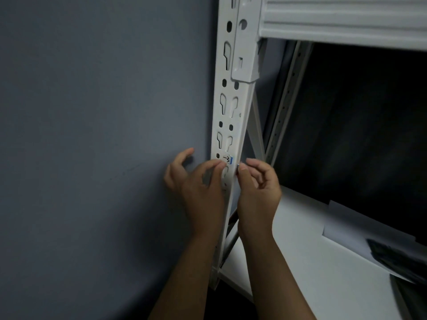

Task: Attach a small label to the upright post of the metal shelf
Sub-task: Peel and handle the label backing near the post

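Observation:
A white slotted upright post [231, 107] of the metal shelf runs down the middle of the view. A small white label [228, 160] with black handwriting and a blue edge lies flat against the post's front face. My left hand [196, 183] presses a fingertip on the label's left end. My right hand [258, 183] pinches the label's right end at the post's corner between thumb and forefinger. Both forearms reach up from the bottom edge.
A grey wall [92, 135] fills the left side. A ribbed white beam [346, 17] hooks onto the post at the top. Below right lies a white shelf board [312, 262] with a black object [399, 255] on it; a perforated rear post [286, 100] stands behind.

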Demonstrator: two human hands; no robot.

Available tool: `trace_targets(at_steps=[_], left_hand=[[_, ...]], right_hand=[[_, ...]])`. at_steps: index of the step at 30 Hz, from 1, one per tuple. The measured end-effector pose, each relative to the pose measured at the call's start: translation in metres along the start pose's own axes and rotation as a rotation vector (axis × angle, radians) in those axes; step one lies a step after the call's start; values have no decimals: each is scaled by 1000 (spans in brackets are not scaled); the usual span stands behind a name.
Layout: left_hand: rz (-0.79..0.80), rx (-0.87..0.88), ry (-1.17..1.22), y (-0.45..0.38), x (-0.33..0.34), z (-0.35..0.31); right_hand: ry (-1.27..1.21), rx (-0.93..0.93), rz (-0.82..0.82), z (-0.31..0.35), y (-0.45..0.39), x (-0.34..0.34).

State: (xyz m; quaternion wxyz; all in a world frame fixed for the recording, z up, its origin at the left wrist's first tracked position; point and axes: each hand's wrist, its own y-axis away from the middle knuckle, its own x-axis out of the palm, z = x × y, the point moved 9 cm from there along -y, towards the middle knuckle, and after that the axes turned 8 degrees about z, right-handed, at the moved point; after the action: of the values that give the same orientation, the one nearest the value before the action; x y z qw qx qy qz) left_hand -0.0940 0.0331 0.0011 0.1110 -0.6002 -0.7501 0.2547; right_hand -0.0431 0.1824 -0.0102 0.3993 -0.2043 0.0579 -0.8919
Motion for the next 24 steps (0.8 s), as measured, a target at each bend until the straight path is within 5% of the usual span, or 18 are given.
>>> trace_targets(at_steps=[7, 15, 24], left_hand=[[44, -115, 112, 1, 5, 4], [136, -47, 41, -1, 13, 0], [35, -23, 65, 0, 2, -1]], right_hand=[[-23, 64, 44, -6, -2, -2], [26, 59, 104, -5, -2, -2], [-7, 50, 116, -2, -4, -2]])
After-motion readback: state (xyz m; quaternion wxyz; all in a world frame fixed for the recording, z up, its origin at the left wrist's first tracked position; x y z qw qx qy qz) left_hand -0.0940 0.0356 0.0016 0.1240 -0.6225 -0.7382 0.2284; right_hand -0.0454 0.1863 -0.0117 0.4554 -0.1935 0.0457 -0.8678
